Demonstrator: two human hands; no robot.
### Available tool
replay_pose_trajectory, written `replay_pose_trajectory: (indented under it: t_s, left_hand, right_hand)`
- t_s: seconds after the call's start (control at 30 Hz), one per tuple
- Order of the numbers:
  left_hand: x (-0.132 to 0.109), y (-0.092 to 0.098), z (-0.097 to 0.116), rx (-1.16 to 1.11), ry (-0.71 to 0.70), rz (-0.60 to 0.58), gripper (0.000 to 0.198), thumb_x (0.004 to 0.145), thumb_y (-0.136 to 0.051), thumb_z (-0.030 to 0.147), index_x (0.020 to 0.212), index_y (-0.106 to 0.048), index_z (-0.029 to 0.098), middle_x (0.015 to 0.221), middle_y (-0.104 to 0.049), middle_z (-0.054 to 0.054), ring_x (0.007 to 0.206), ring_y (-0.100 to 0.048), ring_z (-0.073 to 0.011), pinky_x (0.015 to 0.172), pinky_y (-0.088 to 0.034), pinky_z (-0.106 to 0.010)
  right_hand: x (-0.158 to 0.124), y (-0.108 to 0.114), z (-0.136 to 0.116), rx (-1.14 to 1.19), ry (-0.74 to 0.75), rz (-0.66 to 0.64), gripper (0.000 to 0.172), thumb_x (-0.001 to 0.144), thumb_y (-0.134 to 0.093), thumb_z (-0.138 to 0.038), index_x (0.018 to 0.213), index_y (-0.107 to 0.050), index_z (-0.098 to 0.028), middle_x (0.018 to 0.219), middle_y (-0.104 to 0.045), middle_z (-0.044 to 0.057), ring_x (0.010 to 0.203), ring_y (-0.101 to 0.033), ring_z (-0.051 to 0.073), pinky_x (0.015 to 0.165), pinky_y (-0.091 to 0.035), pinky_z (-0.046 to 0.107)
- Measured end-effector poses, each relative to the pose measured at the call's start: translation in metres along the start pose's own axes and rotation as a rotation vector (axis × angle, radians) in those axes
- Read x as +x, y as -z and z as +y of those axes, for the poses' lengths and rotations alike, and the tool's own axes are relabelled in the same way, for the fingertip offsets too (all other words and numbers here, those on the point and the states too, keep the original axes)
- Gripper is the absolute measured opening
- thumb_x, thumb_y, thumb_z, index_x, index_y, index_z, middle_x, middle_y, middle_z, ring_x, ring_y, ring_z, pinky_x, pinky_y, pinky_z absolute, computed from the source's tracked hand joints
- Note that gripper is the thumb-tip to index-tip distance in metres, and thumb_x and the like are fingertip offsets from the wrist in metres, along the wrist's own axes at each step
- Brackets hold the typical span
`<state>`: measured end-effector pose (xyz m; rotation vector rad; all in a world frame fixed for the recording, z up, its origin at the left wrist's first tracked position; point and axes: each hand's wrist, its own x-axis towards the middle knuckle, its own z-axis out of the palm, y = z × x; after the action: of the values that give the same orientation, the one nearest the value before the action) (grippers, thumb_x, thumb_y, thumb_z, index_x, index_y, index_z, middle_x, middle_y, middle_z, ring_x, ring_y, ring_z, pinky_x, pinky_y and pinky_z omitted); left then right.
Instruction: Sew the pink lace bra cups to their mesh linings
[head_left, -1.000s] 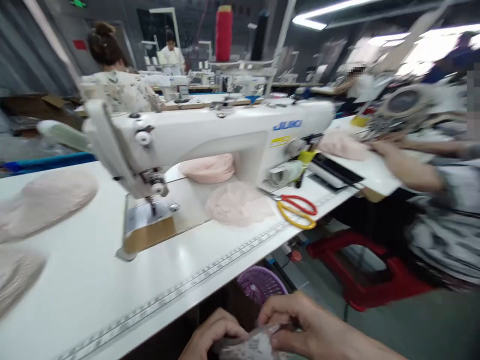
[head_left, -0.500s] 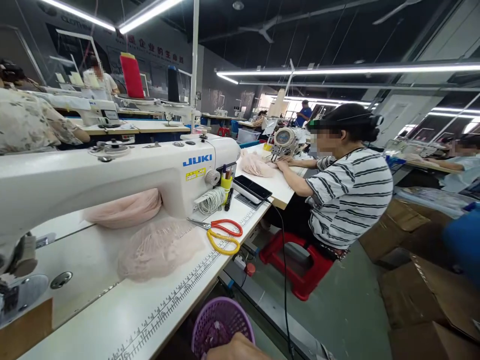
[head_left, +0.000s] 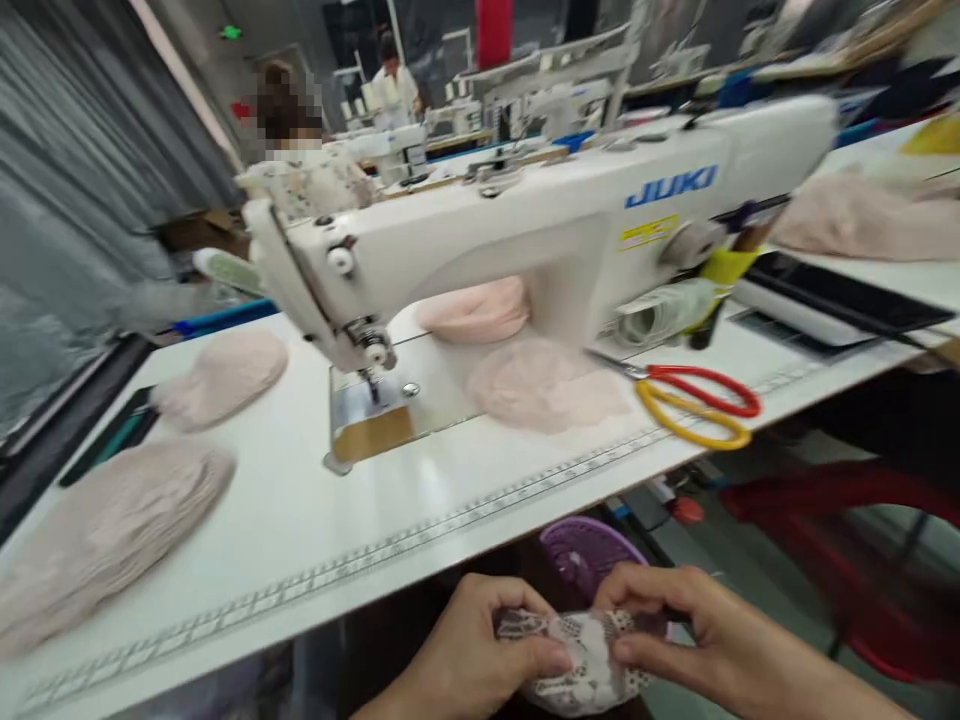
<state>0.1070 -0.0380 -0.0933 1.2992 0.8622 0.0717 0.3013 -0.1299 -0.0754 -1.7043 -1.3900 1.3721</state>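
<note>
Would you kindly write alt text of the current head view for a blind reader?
The left hand and right hand hold lace-patterned fabric before a white JUKI sewing machine. Pale pink fabric and red-and-yellow scissors lie on the white table; a purple basket shows below its edge.

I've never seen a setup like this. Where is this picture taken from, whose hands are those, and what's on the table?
There's no robot here. A camera worn on a person's head looks forward and down, so the hands at the bottom are the wearer's own. The left hand and right hand hold white lace between them, in front of the table edge. On the white table is a JUKI sewing machine. To its left in the picture lies a pale fabric stack; a pink fabric bundle sits beneath its arm. Red-and-yellow scissors lie toward the right.
</note>
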Motion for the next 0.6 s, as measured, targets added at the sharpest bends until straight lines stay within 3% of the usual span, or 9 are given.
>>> replay_pose_trajectory:
  t_s: [0.13, 0.4, 0.5, 0.6]
  left_hand:
    - [-0.018, 0.01, -0.008, -0.083, 0.007, 0.06, 0.024, 0.056, -0.075, 0.026, 0.072, -0.07, 0.009, 0.058, -0.053, 0.002, 0.055, -0.04, -0.0078, 0.052, -0.031, -0.019]
    - [-0.044, 0.036, -0.018, -0.061, -0.058, 0.128, 0.022, 0.059, -0.073, 0.027, 0.074, -0.071, 0.011, 0.059, -0.054, 0.003, 0.057, -0.043, -0.0081, 0.055, -0.033, -0.018]
    - [-0.066, 0.05, -0.012, -0.03, -0.058, 0.179, 0.023, 0.06, -0.072, 0.027, 0.076, -0.071, 0.011, 0.06, -0.055, 0.003, 0.057, -0.044, -0.0083, 0.054, -0.034, -0.018]
    - [-0.097, 0.075, 0.009, 0.091, -0.048, 0.29, 0.019, 0.063, -0.07, 0.027, 0.073, -0.07, 0.012, 0.058, -0.054, 0.004, 0.056, -0.044, -0.0084, 0.053, -0.033, -0.017]
  right_hand:
    - [0.013, -0.011, -0.017, -0.131, 0.002, -0.092, 0.011, 0.072, -0.058, -0.028, 0.077, -0.068, -0.024, 0.068, -0.061, -0.003, 0.065, -0.054, 0.014, 0.056, -0.038, 0.019]
    - [0.03, -0.032, -0.042, -0.156, -0.016, -0.204, 0.012, 0.074, -0.054, -0.03, 0.07, -0.06, -0.021, 0.06, -0.049, -0.004, 0.056, -0.045, 0.011, 0.05, -0.032, 0.019]
    - [0.037, -0.042, -0.051, -0.179, 0.017, -0.234, 0.02, 0.078, -0.051, -0.036, 0.067, -0.054, -0.021, 0.058, -0.046, -0.004, 0.054, -0.043, 0.011, 0.047, -0.031, 0.019]
    - [0.046, -0.054, -0.076, -0.28, 0.132, -0.223, 0.024, 0.081, -0.049, -0.039, 0.065, -0.053, -0.021, 0.057, -0.05, -0.002, 0.055, -0.046, 0.012, 0.047, -0.033, 0.02]
